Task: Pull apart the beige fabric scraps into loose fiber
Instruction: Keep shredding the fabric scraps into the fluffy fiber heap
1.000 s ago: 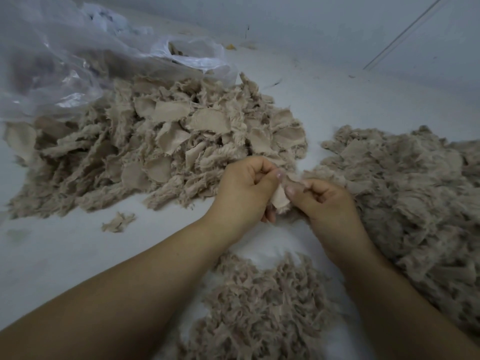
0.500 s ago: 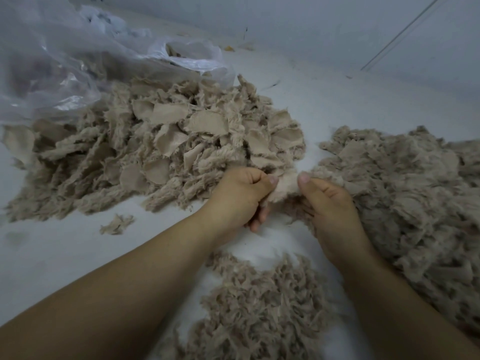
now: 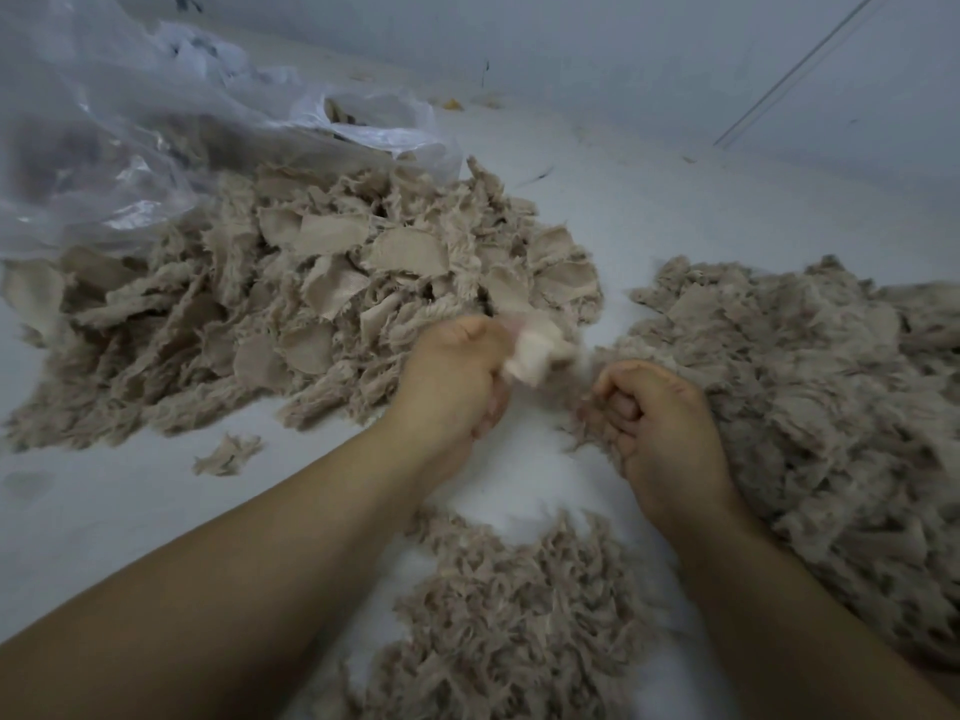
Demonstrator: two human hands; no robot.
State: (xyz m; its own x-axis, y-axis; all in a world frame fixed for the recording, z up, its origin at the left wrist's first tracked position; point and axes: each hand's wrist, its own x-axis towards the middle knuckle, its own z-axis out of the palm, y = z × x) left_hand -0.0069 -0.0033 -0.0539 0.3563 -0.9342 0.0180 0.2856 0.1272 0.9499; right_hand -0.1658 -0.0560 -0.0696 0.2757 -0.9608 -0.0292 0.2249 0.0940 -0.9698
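Observation:
A big heap of beige fabric scraps (image 3: 291, 304) lies at the left on the white surface. My left hand (image 3: 452, 381) is closed on a pale backing piece (image 3: 535, 350) just in front of that heap. My right hand (image 3: 660, 423) is curled a short way to the right, with a tuft of loose fiber (image 3: 592, 423) in its fingers. The two hands are apart. A pile of loose fiber (image 3: 810, 397) spreads at the right, touching my right hand. A smaller fiber pile (image 3: 514, 615) lies near me between my forearms.
A clear plastic bag (image 3: 130, 127) lies crumpled at the back left, over the scrap heap's far edge. A single small scrap (image 3: 226, 454) lies alone in front of the heap. A pale wall (image 3: 623, 39) rises behind the surface.
Both hands were pinching one scrap together. They have pulled apart: the left keeps the pale backing, and the right has come away lower and to the right with fiber.

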